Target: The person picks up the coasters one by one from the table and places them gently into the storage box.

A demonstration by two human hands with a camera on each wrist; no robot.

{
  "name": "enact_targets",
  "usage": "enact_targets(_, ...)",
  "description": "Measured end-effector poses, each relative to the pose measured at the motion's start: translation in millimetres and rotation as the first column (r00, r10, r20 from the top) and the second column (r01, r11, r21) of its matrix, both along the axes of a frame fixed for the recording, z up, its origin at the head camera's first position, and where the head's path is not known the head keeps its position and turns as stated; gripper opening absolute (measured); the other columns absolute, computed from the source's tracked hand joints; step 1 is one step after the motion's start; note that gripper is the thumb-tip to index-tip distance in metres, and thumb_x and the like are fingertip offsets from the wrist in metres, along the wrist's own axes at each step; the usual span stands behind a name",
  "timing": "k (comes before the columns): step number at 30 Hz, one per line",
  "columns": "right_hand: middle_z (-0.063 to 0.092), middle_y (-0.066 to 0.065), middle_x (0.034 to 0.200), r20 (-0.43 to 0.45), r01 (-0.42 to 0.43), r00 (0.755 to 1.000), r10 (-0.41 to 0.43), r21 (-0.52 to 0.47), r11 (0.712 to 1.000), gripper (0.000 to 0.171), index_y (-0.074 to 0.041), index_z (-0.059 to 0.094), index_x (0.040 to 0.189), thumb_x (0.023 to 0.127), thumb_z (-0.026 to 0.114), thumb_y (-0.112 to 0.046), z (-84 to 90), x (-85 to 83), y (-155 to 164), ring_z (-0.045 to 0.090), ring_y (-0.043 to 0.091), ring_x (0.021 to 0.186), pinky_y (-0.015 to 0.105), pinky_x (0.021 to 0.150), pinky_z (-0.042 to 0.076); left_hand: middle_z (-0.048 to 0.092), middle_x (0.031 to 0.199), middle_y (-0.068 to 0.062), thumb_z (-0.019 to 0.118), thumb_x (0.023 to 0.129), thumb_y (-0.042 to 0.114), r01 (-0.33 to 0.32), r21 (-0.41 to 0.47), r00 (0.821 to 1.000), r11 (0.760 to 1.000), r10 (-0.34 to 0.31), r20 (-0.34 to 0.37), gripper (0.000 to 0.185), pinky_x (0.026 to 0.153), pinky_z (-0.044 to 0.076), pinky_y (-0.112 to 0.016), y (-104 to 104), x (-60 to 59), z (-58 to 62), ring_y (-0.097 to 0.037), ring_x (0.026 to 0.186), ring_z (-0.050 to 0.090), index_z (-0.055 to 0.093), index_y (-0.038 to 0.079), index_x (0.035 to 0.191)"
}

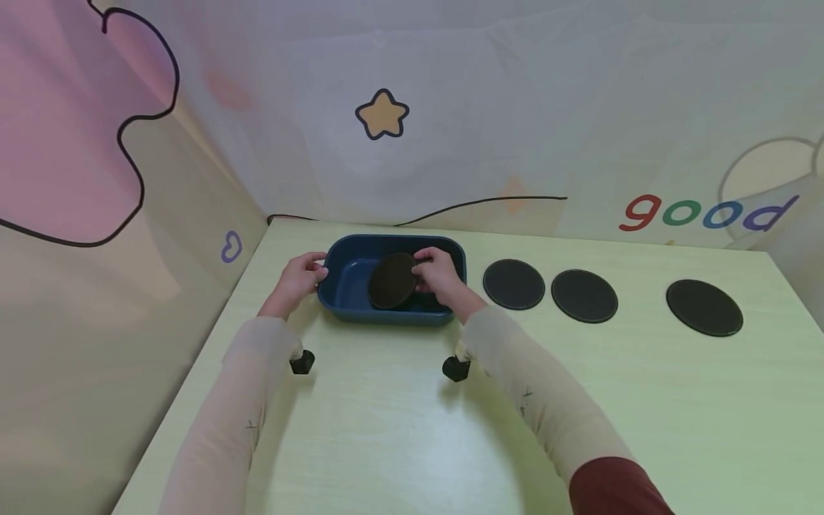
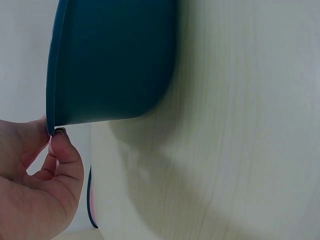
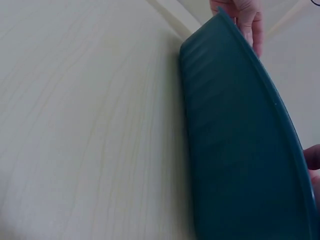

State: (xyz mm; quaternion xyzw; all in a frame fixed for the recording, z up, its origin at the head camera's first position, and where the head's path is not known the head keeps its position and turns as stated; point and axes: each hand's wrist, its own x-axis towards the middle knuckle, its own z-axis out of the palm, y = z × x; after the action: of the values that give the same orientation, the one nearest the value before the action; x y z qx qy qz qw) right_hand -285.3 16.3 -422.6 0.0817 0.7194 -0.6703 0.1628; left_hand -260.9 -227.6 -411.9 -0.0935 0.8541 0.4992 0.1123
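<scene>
A dark blue rectangular tub (image 1: 341, 295) stands on the pale table near its back left. My left hand (image 1: 301, 276) grips the tub's left rim; in the left wrist view its thumb and fingers (image 2: 64, 150) pinch the tub's edge (image 2: 50, 107). My right hand (image 1: 436, 273) holds a black round disc (image 1: 391, 280) tilted over the inside of the tub. In the right wrist view only the tub's outer wall (image 3: 235, 150) shows, with the left hand (image 3: 245, 17) at its far end.
Three more black discs lie flat on the table to the right of the tub: one close by (image 1: 513, 284), one beside it (image 1: 584, 295), one farther right (image 1: 704, 307). A printed cloth backdrop (image 1: 450, 107) walls the table at back and left.
</scene>
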Motion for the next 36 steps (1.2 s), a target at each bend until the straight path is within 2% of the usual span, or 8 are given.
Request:
enact_targets(5,0.050,0.007,0.086,-0.068,0.027,0.998,-0.013,0.210,0.977,0.024,-0.005,0.052,0.106,0.083,0.051,0.000,-2.6,0.5,1.3,0.048,0.014,0.059,0.021,0.048,0.044,0.042,0.101,-0.011,0.040,0.094,0.008,-0.003,0.003,1.000,1.000,0.003,0.002,0.041,0.088,0.044,-0.038,1.6,-0.2,0.3,-0.023,0.090,0.044,0.035,0.007,0.134)
enact_targets(8,0.048,0.007,0.083,-0.116,0.037,0.993,-0.002,0.297,0.954,0.025,-0.005,0.053,0.105,0.081,0.051,0.003,-1.2,1.9,3.3,0.047,0.015,0.056,0.021,0.047,0.042,0.042,0.101,-0.010,0.040,0.094,0.009,-0.003,0.004,1.000,1.000,0.003,0.001,0.041,0.087,0.045,-0.037,1.9,0.1,0.4,-0.022,0.090,0.044,0.035,0.007,0.134)
enact_targets(12,0.045,0.004,0.078,-0.155,0.030,0.988,0.022,0.326,0.945,0.028,-0.002,0.052,0.105,0.078,0.051,0.006,4.1,3.8,7.6,0.042,0.013,0.046,0.021,0.044,0.038,0.042,0.101,-0.010,0.040,0.093,0.009,-0.002,-0.002,1.000,1.000,0.002,-0.003,0.041,0.085,0.045,-0.035,1.8,0.7,0.1,-0.022,0.090,0.044,0.035,0.007,0.134)
enact_targets(17,0.042,0.003,0.081,-0.180,-0.046,0.976,0.120,0.367,0.929,0.031,0.000,0.051,0.109,0.079,0.052,0.005,13.3,4.6,16.4,0.042,0.012,0.052,0.020,0.047,0.040,0.042,0.102,-0.010,0.040,0.093,0.008,-0.002,-0.006,1.000,1.000,0.002,0.000,0.041,0.085,0.045,-0.035,1.8,1.5,0.4,-0.022,0.090,0.044,0.035,0.007,0.134)
enact_targets(23,0.047,0.009,0.092,-0.184,-0.210,0.928,0.325,0.463,0.861,0.029,0.000,0.050,0.112,0.083,0.054,-0.003,27.7,1.8,35.2,0.049,0.023,0.069,0.025,0.056,0.044,0.041,0.102,-0.011,0.040,0.094,0.009,-0.003,-0.017,1.000,1.000,0.003,0.010,0.042,0.088,0.044,-0.038,1.5,1.7,1.9,-0.024,0.092,0.044,0.034,0.008,0.135)
enact_targets(26,0.050,0.011,0.095,-0.173,-0.263,0.905,0.390,0.494,0.829,0.029,0.000,0.050,0.112,0.084,0.055,-0.006,32.7,-1.5,46.8,0.052,0.029,0.078,0.026,0.059,0.045,0.041,0.102,-0.011,0.040,0.094,0.009,-0.002,-0.020,1.000,1.000,0.002,0.008,0.042,0.088,0.044,-0.037,1.6,1.5,2.4,-0.024,0.092,0.044,0.035,0.009,0.135)
enact_targets(28,0.051,0.011,0.094,-0.168,-0.279,0.897,0.409,0.503,0.818,0.028,0.000,0.050,0.111,0.084,0.055,-0.007,34.5,-3.8,54.7,0.052,0.030,0.081,0.027,0.061,0.045,0.042,0.102,-0.011,0.040,0.094,0.009,0.004,-0.026,1.000,1.000,-0.004,0.007,0.042,0.087,0.045,-0.036,1.7,1.6,2.3,-0.023,0.091,0.044,0.034,0.008,0.135)
enact_targets(36,0.049,0.010,0.091,-0.170,-0.290,0.892,0.419,0.495,0.819,0.027,0.003,0.048,0.110,0.085,0.054,-0.005,31.0,-13.1,88.9,0.046,0.026,0.079,0.032,0.061,0.041,0.042,0.106,-0.013,0.040,0.094,0.010,0.003,-0.029,1.000,1.000,-0.003,0.012,0.042,0.088,0.044,-0.037,2.4,0.7,1.5,-0.024,0.092,0.045,0.034,0.008,0.135)
